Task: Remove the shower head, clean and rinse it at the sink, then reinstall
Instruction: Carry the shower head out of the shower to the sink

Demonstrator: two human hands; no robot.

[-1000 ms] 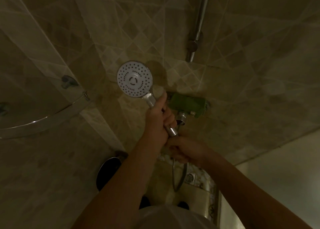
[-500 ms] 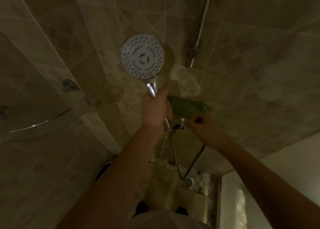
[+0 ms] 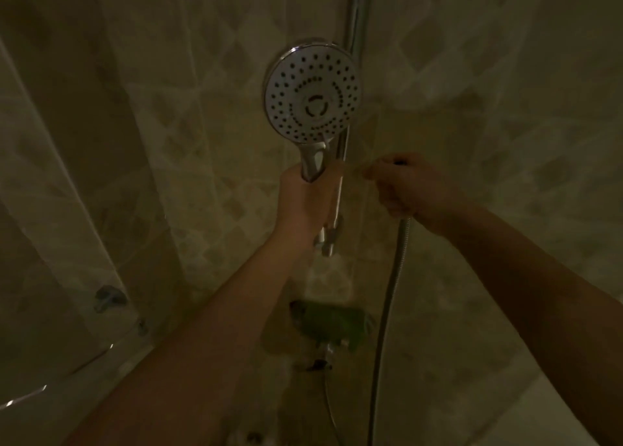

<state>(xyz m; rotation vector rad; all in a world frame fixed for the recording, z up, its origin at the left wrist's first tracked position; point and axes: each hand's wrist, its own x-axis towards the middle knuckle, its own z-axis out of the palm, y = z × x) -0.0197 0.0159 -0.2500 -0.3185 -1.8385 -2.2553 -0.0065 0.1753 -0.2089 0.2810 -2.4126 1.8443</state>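
The round chrome shower head (image 3: 312,95) faces me, its spray plate full of dark nozzle holes. My left hand (image 3: 308,198) is wrapped around its handle and holds it up against the vertical chrome slide rail (image 3: 357,17). My right hand (image 3: 403,186) is closed just right of the rail, with the metal hose (image 3: 391,294) hanging down from under it. The bracket on the rail is hidden behind the head and my left hand.
A green-covered mixer valve (image 3: 332,322) sits on the tiled wall below my hands. A glass shower panel with metal clips (image 3: 109,297) stands at the left. The room is dim.
My left hand has lifted the shower head from valve height up to the slide rail. My right hand left the hose joint by the valve and rose beside the rail.
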